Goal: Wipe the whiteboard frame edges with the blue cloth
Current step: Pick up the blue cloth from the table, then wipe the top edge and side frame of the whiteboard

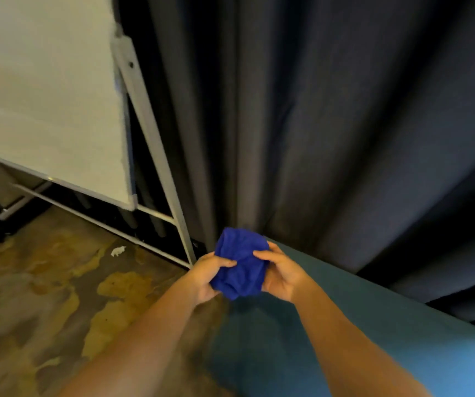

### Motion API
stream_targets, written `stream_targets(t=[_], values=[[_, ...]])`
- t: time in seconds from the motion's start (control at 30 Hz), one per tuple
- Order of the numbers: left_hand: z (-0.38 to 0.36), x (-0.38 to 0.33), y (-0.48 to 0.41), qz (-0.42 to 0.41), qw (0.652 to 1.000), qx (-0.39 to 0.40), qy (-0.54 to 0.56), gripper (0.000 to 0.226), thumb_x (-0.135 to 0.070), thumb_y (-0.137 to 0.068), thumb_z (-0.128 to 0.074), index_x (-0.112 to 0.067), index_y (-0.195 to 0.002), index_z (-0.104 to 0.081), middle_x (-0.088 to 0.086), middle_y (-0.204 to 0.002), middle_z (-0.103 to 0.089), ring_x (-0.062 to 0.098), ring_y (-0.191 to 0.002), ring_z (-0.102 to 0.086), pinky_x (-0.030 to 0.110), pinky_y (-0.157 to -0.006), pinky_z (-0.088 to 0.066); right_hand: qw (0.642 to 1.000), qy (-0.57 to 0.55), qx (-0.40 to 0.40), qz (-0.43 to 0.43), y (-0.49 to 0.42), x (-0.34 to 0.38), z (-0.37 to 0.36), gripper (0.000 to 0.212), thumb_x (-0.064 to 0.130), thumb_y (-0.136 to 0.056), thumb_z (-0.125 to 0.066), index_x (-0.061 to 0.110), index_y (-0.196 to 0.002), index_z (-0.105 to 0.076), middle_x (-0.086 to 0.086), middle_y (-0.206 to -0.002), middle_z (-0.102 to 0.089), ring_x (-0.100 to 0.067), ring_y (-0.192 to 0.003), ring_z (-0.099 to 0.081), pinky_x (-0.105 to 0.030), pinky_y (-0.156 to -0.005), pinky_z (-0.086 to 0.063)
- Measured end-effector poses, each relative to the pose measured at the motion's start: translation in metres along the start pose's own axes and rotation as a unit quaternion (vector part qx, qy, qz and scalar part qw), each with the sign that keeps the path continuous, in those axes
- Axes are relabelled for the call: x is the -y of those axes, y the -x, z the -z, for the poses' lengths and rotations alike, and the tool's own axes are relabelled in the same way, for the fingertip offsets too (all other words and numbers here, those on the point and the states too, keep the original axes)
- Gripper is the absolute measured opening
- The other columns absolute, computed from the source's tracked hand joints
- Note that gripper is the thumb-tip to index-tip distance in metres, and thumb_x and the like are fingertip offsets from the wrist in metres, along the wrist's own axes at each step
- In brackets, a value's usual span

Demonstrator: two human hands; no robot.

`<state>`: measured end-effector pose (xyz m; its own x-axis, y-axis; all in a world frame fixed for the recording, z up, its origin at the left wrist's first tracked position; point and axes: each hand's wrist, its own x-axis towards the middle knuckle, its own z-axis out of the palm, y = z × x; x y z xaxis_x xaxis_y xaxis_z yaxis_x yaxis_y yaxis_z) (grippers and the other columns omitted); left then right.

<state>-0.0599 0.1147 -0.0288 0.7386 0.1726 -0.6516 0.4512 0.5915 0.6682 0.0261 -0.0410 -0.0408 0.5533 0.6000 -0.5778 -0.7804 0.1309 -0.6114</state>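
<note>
A bunched blue cloth (pixel 242 265) sits between both my hands at the lower middle of the view. My left hand (pixel 206 277) grips its left side and my right hand (pixel 280 275) grips its right side. The whiteboard (pixel 44 96) stands at the upper left on a white metal stand. Its right frame edge (pixel 127 144) and bottom frame edge (pixel 58 179) are in sight, well away from the cloth. The stand's slanted leg (pixel 156 144) runs down toward my left hand.
Dark curtains (pixel 330 124) hang behind and to the right. A teal upholstered surface (pixel 373 325) lies under my right arm. The floor (pixel 44 296) is stained brown, with a small white scrap (pixel 118 250) near the stand's base bar (pixel 101 223).
</note>
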Motion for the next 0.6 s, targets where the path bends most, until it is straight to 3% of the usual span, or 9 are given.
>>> stream_targets(t=[0.1, 0.23, 0.4, 0.6], values=[[0.038, -0.064, 0.030, -0.057, 0.998, -0.004, 0.000, 0.042, 0.007, -0.081, -0.061, -0.006, -0.122, -0.060, 0.018, -0.117, -0.069, 0.036, -0.103, -0.067, 0.047, -0.085, -0.056, 0.997, 0.069, 0.032, 0.014, -0.008, 0.029, -0.065, 0.055, -0.003, -0.075, -0.074, 0.022, -0.122, -0.060, -0.020, -0.121, -0.067, -0.042, -0.101, -0.069, -0.056, -0.073, -0.057], [0.085, -0.148, 0.086, -0.150, 0.989, 0.011, -0.016, 0.046, 0.009, -0.083, -0.060, -0.008, -0.126, -0.057, 0.018, -0.123, -0.065, 0.038, -0.112, -0.062, 0.055, -0.099, -0.047, 0.983, 0.142, 0.095, 0.066, -0.008, 0.059, -0.173, 0.048, 0.004, -0.075, -0.078, 0.017, -0.120, -0.065, -0.018, -0.120, -0.069, -0.038, -0.104, -0.069, -0.051, -0.078, -0.058], [0.120, -0.249, 0.152, -0.270, 0.961, 0.028, -0.055, 0.051, 0.005, -0.079, -0.068, -0.013, -0.125, -0.056, 0.014, -0.121, -0.067, 0.037, -0.109, -0.065, 0.056, -0.096, -0.050, 0.950, 0.191, 0.170, 0.180, 0.001, 0.097, -0.304, 0.043, 0.007, -0.081, -0.076, 0.013, -0.122, -0.066, -0.013, -0.120, -0.070, -0.035, -0.110, -0.066, -0.058, -0.094, -0.051], [0.136, -0.373, 0.218, -0.387, 0.915, 0.061, -0.100, 0.051, 0.005, -0.080, -0.065, -0.018, -0.125, -0.058, 0.009, -0.121, -0.069, 0.033, -0.108, -0.066, 0.048, -0.084, -0.057, 0.900, 0.226, 0.200, 0.313, 0.028, 0.168, -0.427, 0.038, 0.002, -0.084, -0.070, 0.020, -0.117, -0.067, -0.004, -0.110, -0.075, -0.029, -0.098, -0.072, -0.050, -0.085, -0.058]])
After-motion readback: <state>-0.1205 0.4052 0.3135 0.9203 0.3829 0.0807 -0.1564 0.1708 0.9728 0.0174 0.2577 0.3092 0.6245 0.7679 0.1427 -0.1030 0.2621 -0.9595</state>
